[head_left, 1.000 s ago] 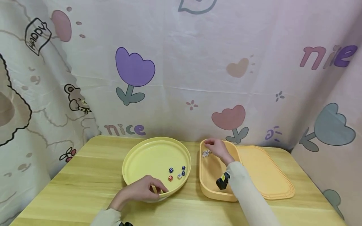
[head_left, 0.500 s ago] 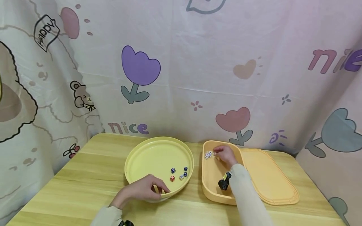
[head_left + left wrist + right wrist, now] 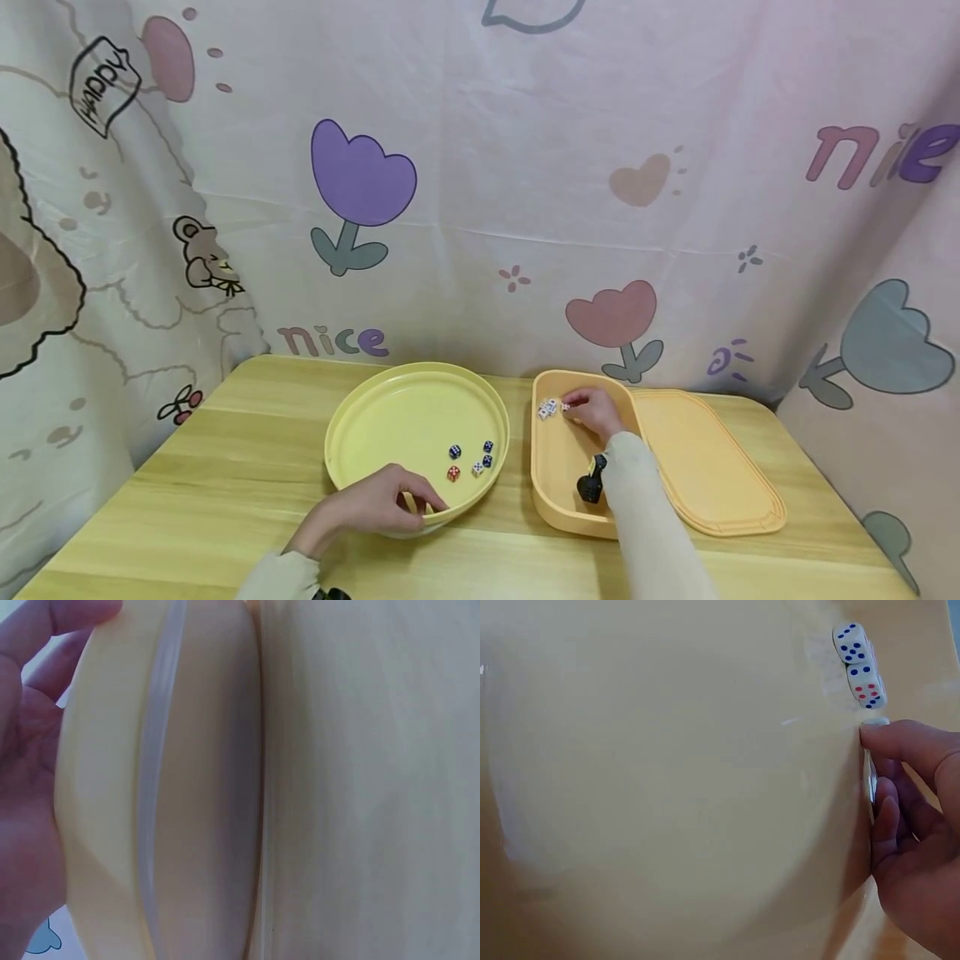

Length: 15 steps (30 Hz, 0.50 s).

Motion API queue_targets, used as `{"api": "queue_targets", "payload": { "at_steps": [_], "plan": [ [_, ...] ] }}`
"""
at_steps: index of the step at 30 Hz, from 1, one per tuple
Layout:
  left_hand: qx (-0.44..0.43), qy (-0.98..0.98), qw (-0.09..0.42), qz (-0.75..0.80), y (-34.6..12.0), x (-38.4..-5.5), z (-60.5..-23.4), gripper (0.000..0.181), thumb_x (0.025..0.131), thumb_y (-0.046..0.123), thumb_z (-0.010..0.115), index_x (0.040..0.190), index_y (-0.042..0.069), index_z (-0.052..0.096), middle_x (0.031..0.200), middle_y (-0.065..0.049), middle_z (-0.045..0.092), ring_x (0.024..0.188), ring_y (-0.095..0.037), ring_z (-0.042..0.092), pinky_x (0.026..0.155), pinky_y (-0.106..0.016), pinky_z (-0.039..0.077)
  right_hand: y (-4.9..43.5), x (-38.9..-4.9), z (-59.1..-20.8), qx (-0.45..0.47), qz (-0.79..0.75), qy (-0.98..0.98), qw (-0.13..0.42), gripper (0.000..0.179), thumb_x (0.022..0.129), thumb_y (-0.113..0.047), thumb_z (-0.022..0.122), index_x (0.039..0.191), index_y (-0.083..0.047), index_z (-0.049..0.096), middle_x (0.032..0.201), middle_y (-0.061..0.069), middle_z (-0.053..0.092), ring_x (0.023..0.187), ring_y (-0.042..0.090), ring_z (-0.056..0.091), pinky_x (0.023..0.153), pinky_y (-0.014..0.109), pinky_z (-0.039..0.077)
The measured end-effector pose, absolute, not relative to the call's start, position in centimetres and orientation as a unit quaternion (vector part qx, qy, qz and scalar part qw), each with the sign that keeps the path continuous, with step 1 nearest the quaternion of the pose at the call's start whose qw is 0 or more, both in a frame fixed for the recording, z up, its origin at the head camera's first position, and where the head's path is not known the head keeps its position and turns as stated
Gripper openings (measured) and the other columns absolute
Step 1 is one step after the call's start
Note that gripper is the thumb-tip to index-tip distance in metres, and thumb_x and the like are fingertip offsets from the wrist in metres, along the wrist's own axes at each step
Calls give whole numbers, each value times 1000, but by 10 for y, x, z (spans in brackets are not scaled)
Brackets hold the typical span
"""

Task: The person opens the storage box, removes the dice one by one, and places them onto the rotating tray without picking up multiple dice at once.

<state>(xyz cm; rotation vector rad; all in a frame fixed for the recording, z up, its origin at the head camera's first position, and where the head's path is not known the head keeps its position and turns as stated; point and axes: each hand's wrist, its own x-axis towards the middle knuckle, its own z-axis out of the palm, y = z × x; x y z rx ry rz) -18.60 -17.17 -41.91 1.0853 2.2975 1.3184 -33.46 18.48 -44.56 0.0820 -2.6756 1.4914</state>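
Note:
My left hand (image 3: 382, 498) grips the near rim of a round yellow tray (image 3: 390, 417), fingers hooked over the edge. On its right side lie a red die (image 3: 453, 473), a white die (image 3: 477, 469) and several dark blue dice (image 3: 455, 451). Inside the orange box (image 3: 573, 521), near its far end, my right hand (image 3: 596, 411) pinches a white die (image 3: 877, 721), mostly hidden by the thumb in the right wrist view. Just left of those fingertips, more white dice (image 3: 547, 407) sit in a tight cluster against the box's far left corner.
An orange lid (image 3: 712, 462) lies flat on the wooden table (image 3: 217, 467), right of the box. A patterned curtain (image 3: 465, 167) hangs behind and along both sides. The right wrist carries a black camera (image 3: 590, 487) over the box.
My right hand has moved from the box's far left corner slightly right and nearer, a white die now at its fingertips. My left hand stays on the tray's rim.

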Motion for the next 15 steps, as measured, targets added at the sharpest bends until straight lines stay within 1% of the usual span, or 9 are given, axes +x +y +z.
{"api": "queue_targets", "payload": {
  "at_steps": [5, 10, 13, 15],
  "plan": [
    [379, 794, 134, 455, -172, -186, -420, 26, 79, -1, 64, 102, 6, 75, 90, 7, 68, 77, -3, 58, 66, -24, 53, 189, -337, -447, 42, 470, -881, 29, 15, 76, 8, 71, 90, 8, 69, 88, 11, 67, 78, 19, 56, 64, 24, 46],
    [383, 795, 130, 452, -172, -186, -421, 26, 79, -1, 64, 102, 5, 75, 91, 7, 68, 77, -2, 58, 66, -24, 53, 195, -338, -445, 69, 445, -893, 5, 17, 74, 5, 72, 91, 6, 69, 87, 9, 66, 79, 19, 56, 67, 25, 47],
    [381, 796, 129, 452, -172, -186, -421, 26, 79, -2, 64, 102, 6, 75, 91, 7, 68, 77, -2, 58, 66, -24, 53, 196, -336, -441, 82, 447, -890, -13, 17, 75, 4, 72, 91, 7, 69, 85, 8, 65, 77, 18, 55, 66, 25, 47],
    [380, 797, 129, 452, -172, -185, -421, 26, 79, -2, 64, 102, 6, 75, 91, 7, 68, 77, -2, 58, 66, -24, 53, 195, -335, -436, 86, 459, -884, -14, 17, 77, 4, 71, 93, 7, 68, 85, 8, 65, 74, 17, 54, 64, 25, 47]
  ]
}}
